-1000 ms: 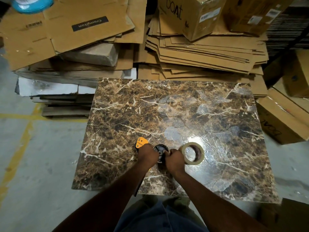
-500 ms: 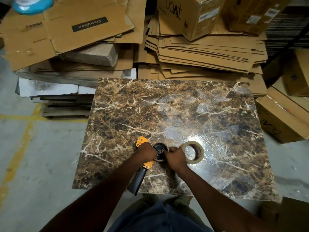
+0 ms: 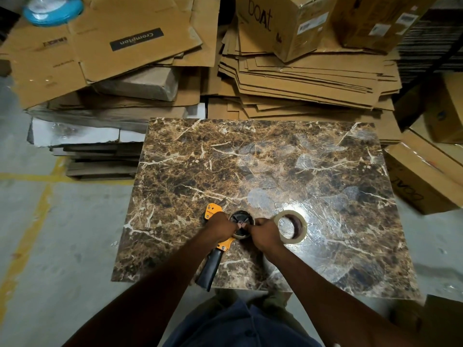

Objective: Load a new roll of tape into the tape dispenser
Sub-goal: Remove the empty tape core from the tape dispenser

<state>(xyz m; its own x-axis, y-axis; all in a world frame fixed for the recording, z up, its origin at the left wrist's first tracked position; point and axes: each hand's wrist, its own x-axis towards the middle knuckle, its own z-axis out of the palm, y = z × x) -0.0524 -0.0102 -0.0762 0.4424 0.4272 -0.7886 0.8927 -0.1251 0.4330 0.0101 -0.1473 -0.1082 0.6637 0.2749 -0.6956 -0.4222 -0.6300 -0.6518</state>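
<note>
Head view. A tape dispenser (image 3: 217,242) is lying on its side near the front edge of a marble-patterned tabletop (image 3: 263,159), its black handle pointing toward the person and overhanging the edge, its orange body pointing away. The left hand (image 3: 220,227) is pressing down on the orange body, fingers curled over it. The right hand (image 3: 263,234) is reaching in from the right, its fingertips meeting at the hub of the dispenser's black spool wheel (image 3: 240,224); whether they are pinching the hub or only touching it cannot be told. The new roll of tape (image 3: 290,227) is lying flat on the tabletop just beside the right hand, to its right, not on the wheel. Flattened cardboard (image 3: 300,78) is lying stacked beyond the far edge, with closed boxes (image 3: 288,23) sitting on top.
</note>
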